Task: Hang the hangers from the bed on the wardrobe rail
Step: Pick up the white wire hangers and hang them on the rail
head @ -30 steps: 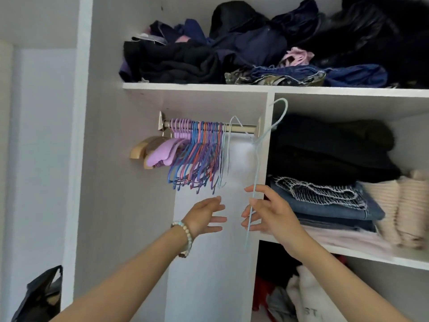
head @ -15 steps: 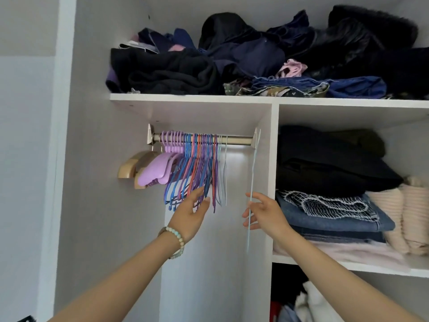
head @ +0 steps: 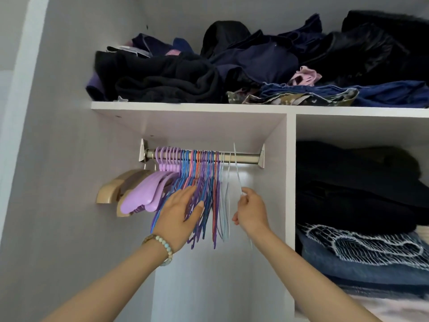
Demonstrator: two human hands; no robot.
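Your right hand (head: 251, 211) pinches one pale blue hanger (head: 238, 175) by its thin wire, fingers curled round it. Its hook stands up at the rail (head: 246, 158), right of everything hung there, but you cannot tell whether it has caught over the bar. Your hand hides the hanger's middle, and only a faint sliver shows below your wrist.

Your left hand (head: 178, 217) lies flat with straight fingers against the bundle of thin hangers (head: 209, 196), blue, purple and orange, grasping nothing. These are packed too tightly to count. Two or three pale ones hang just to their right, washed out against the bright back panel.

Further left hang the lilac hangers (head: 144, 196), thick ones, about seven hooks, their bodies overlapping. Beyond them are two wooden hangers (head: 109, 190), partly covered.

A bead bracelet (head: 166, 247) circles your left wrist. Dark clothes (head: 162, 80) heap on the top shelf (head: 185, 107). The folded stack (head: 359, 249) in the right compartment is cut off by the frame edge.
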